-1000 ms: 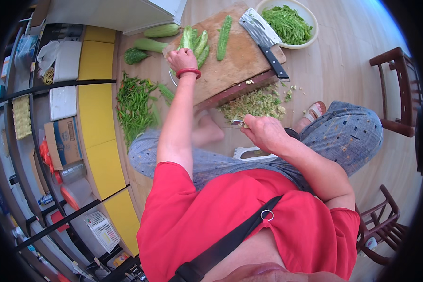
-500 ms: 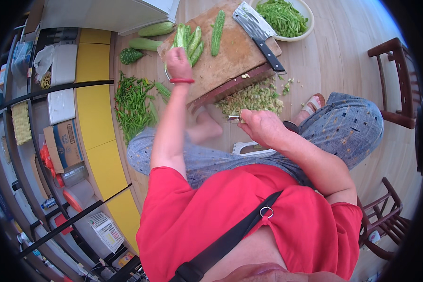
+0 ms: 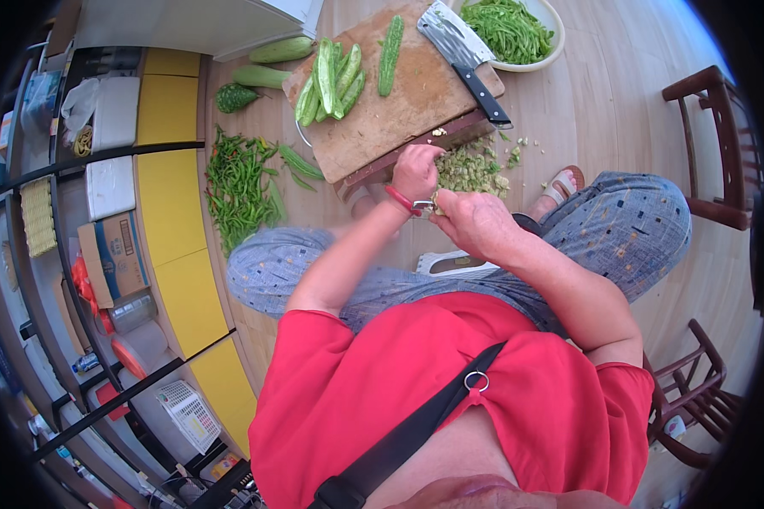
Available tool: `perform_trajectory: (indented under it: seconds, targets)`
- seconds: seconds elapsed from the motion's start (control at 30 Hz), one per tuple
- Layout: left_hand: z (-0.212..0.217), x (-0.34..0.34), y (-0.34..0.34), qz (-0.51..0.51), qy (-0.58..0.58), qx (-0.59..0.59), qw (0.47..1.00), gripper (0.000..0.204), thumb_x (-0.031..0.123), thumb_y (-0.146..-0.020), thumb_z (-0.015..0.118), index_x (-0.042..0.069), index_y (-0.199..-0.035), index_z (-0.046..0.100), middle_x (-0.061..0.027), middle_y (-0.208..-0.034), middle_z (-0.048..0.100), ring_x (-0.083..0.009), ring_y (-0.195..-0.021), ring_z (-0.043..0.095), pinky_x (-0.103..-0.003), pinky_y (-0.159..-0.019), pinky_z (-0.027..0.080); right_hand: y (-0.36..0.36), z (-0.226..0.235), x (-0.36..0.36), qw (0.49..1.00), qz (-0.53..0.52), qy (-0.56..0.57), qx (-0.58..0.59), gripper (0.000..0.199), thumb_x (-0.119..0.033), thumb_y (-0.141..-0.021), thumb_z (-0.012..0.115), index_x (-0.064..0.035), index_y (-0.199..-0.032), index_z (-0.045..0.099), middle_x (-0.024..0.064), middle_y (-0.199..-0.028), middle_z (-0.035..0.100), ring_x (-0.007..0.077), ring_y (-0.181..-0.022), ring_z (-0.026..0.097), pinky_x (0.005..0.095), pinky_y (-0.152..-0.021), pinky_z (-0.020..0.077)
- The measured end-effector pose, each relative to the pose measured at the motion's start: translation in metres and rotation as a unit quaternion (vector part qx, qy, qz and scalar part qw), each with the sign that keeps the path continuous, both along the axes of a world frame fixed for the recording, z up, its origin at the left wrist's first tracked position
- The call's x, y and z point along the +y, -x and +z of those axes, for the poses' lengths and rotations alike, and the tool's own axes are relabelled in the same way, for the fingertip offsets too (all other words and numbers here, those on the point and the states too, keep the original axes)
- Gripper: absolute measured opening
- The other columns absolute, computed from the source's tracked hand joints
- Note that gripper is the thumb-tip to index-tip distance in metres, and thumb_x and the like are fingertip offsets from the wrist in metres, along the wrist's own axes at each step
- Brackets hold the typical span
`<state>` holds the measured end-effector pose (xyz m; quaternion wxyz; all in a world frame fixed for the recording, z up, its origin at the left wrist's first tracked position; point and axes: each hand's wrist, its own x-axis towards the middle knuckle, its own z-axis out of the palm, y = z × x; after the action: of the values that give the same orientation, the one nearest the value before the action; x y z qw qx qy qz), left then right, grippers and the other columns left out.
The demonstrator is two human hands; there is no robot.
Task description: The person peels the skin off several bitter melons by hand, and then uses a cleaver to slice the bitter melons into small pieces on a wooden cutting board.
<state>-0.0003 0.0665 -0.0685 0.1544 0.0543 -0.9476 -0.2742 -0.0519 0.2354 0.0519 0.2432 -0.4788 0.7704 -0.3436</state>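
My right hand (image 3: 475, 222) is closed around a peeler (image 3: 422, 206), whose metal head points left. Just beyond it, my left hand (image 3: 414, 171) has its fingers curled together beside the heap of pale green scraps (image 3: 471, 170); its fingertips are partly hidden. A red band circles the left wrist, close to the peeler's head. Several light green, peeled-looking gourds (image 3: 325, 81) lie bunched on the wooden chopping board (image 3: 361, 140). A single long gourd (image 3: 390, 55) lies apart on it. At the board's right edge rests a cleaver (image 3: 467, 64) with a black handle.
A pale bowl (image 3: 556, 51) holds green strips. Green and red chili peppers (image 3: 238, 187) are heaped on the floor at left, near a bumpy dark gourd (image 3: 236, 97) and another gourd (image 3: 282, 49). Yellow-fronted shelving (image 3: 171, 204) stands left; wooden chairs (image 3: 717, 148) stand right.
My left hand has left the gourds on the board and come back right and nearer, next to the peeler. The right hand stays nearly in place.
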Motion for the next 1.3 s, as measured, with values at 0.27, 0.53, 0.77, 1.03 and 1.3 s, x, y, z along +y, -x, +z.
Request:
perform_trajectory:
  seconds: [0.27,0.53,0.77,1.03,1.3]
  targets:
    - [0.010,0.002,0.014,0.036,-0.005,0.058,0.998,0.031,-0.004,-0.064,0.051,0.004,-0.092,0.058,-0.0124,-0.096,0.057,-0.0302,-0.093,0.052,-0.037,-0.085,0.042,0.000,0.003,0.003,1.000,0.000,0.012,-0.001,0.022,-0.023,-0.078,0.058,-0.0041,-0.073,0.049,0.0177,-0.061,0.056,0.0362,-0.060,0.057,0.0456,-0.053,0.0443]
    - [0.003,0.016,0.005,-0.049,-0.063,0.026,0.996,0.020,0.003,-0.069,0.058,0.002,-0.089,0.059,-0.0121,-0.091,0.058,-0.0279,-0.086,0.055,-0.035,-0.077,0.046,0.004,-0.002,0.004,1.000,-0.005,-0.010,0.000,0.022,-0.023,-0.078,0.058,-0.0029,-0.075,0.049,0.0180,-0.062,0.056,0.0369,-0.061,0.057,0.0460,-0.054,0.0443]
    - [0.006,0.015,0.030,0.019,0.026,0.064,0.997,0.008,0.007,-0.071,0.060,0.004,-0.078,0.062,-0.0077,-0.090,0.059,-0.0255,-0.086,0.053,-0.035,-0.076,0.045,0.004,0.001,0.001,1.000,-0.001,-0.005,0.003,0.017,-0.020,-0.079,0.056,-0.0032,-0.077,0.052,0.0190,-0.061,0.057,0.0365,-0.061,0.058,0.0453,-0.054,0.0446]
    - [0.022,-0.008,0.040,0.017,0.023,0.037,0.999,0.018,0.010,-0.066,0.062,0.006,-0.082,0.056,-0.0113,-0.089,0.052,-0.0297,-0.088,0.049,-0.038,-0.077,0.041,0.009,0.000,0.004,1.000,-0.013,-0.027,-0.003,0.023,-0.024,-0.079,0.057,-0.0032,-0.076,0.047,0.0184,-0.064,0.056,0.0377,-0.062,0.056,0.0469,-0.054,0.0433]
    - [0.012,-0.092,0.121,0.267,0.093,-0.087,0.955,0.042,0.018,-0.070,0.066,0.005,-0.107,0.053,-0.0157,-0.104,0.051,-0.0328,-0.102,0.045,-0.040,-0.091,0.035,0.008,-0.006,-0.001,0.999,-0.013,-0.042,-0.001,0.020,-0.021,-0.078,0.058,-0.0040,-0.077,0.049,0.0187,-0.066,0.058,0.0360,-0.065,0.058,0.0459,-0.058,0.0455]
